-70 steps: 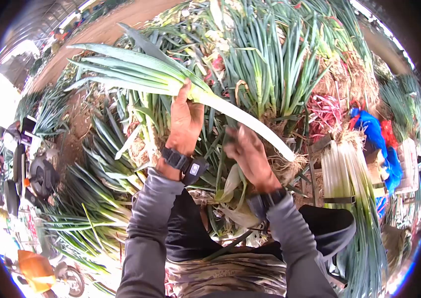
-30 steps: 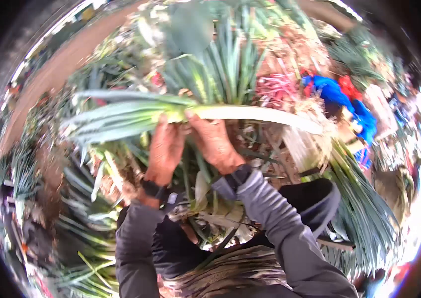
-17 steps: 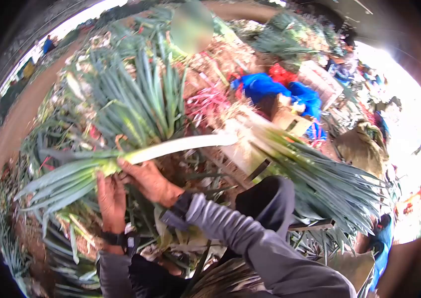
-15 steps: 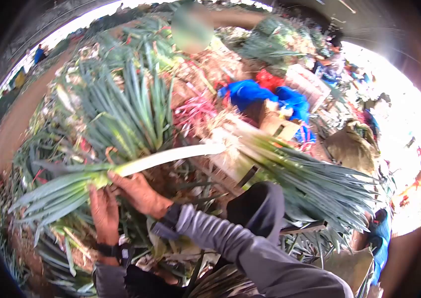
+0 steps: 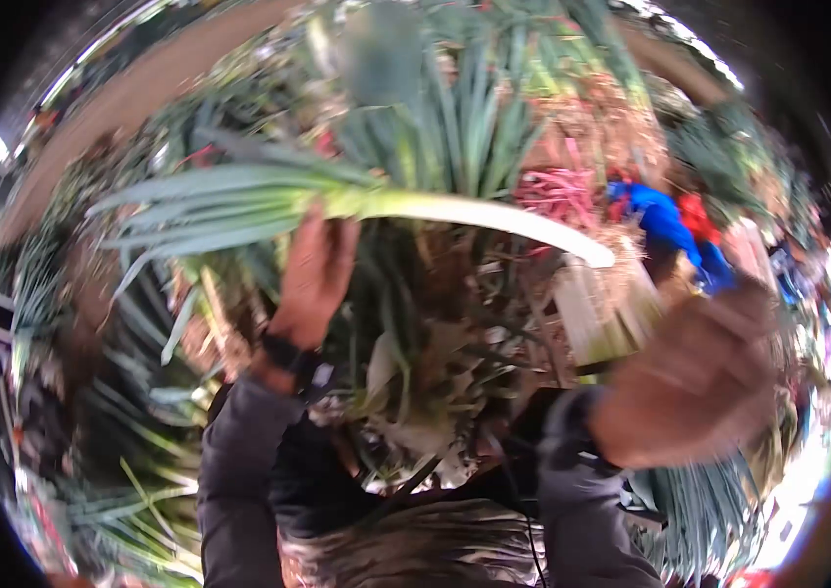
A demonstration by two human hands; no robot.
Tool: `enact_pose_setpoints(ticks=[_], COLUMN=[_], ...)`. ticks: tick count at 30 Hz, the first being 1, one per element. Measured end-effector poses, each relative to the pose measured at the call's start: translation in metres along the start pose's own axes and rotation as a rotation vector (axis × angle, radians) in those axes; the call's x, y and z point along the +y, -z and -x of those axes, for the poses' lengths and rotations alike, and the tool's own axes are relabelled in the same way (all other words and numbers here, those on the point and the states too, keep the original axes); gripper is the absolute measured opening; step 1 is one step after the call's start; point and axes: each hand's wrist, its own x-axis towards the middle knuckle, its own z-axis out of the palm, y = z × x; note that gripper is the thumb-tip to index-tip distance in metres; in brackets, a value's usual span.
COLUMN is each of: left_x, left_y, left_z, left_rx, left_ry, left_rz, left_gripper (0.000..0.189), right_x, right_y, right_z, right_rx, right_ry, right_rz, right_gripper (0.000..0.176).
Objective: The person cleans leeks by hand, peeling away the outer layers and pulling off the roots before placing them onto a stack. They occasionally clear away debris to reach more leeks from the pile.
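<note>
A leek [image 5: 479, 213] with a long white stalk and spread green leaves lies across the view, its root end pointing right. My left hand [image 5: 316, 269], a dark watch on its wrist, grips the leek where the leaves begin to fan out. Off to the right, my right hand [image 5: 695, 377] is apart from the leek and smeared by motion, so its fingers do not show clearly. Behind that hand is a pile of leeks [image 5: 597, 309], partly hidden by it, with pale root ends and leaves hanging down beyond my right sleeve.
Upright leeks [image 5: 464, 132] stand behind the held one. Pink-red ties [image 5: 562, 196] lie near the pile. Blue cloth [image 5: 665, 220] and a red bag [image 5: 698, 220] are at the right. More leeks [image 5: 141, 431] cover the ground at the left.
My right hand has let go of the leek and swung to the right. My left hand has raised the leek, now across the view's upper middle. The view has turned left.
</note>
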Motion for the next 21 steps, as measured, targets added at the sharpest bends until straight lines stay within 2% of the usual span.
enact_pose_setpoints(ticks=[2, 3, 5, 6, 7, 8, 9, 12, 13, 14, 16, 17, 20, 21], left_x=[0.002, 0.004, 0.006, 0.003, 0.000, -0.003, -0.006, -0.019, -0.024, -0.029, -0.031, -0.033, -0.044, -0.049], left_y=[0.009, 0.007, -0.003, -0.007, 0.005, 0.010, 0.009, 0.007, 0.012, 0.019, 0.009, 0.001, -0.008, -0.015], left_z=[-0.004, -0.005, -0.003, -0.003, -0.005, -0.005, -0.003, 0.007, 0.010, 0.008, 0.012, 0.012, 0.007, 0.009], left_rx=[0.105, 0.124, 0.130, 0.125, 0.108, 0.061, 0.059, 0.020, 0.033, -0.036, -0.047, -0.051, -0.221, -0.202], left_ry=[0.028, 0.041, 0.021, 0.016, 0.033, 0.040, 0.051, 0.105, 0.138, 0.157, 0.224, 0.216, 0.277, 0.249], left_rz=[-0.030, -0.040, -0.025, -0.019, -0.011, -0.008, -0.016, -0.061, -0.082, -0.135, -0.090, -0.130, -0.122, -0.106], left_gripper=[0.030, 0.026, 0.026, 0.026, 0.029, 0.033, 0.034, 0.035, 0.038, 0.041, 0.045, 0.049, 0.053, 0.055], right_x=[-0.037, -0.038, 0.000, 0.027, 0.062, 0.092, 0.118, 0.167, 0.184, 0.196, 0.191, 0.195, 0.190, 0.177], right_y=[0.012, 0.013, 0.008, -0.004, -0.027, -0.048, -0.066, -0.077, -0.080, -0.082, -0.088, -0.089, -0.068, -0.064], right_z=[-0.009, -0.006, 0.016, 0.027, 0.038, 0.051, 0.060, 0.071, 0.075, 0.078, 0.073, 0.071, 0.057, 0.047], right_rx=[-0.103, -0.141, 0.017, 0.076, 0.040, -0.010, -0.018, 0.065, 0.060, 0.050, 0.143, 0.183, 0.178, 0.193], right_ry=[0.082, 0.015, -0.306, -0.442, -0.593, -0.741, -0.825, -0.739, -0.764, -0.785, -0.852, -0.758, -0.778, -0.767], right_rz=[-0.474, -0.687, -0.954, -0.686, -0.196, 0.031, 0.020, -0.295, -0.411, -0.535, -0.551, -0.645, -0.605, -0.627], right_gripper=[0.026, 0.026, 0.025, 0.025, 0.028, 0.032, 0.038, 0.038, 0.037, 0.037, 0.037, 0.037, 0.035, 0.032])
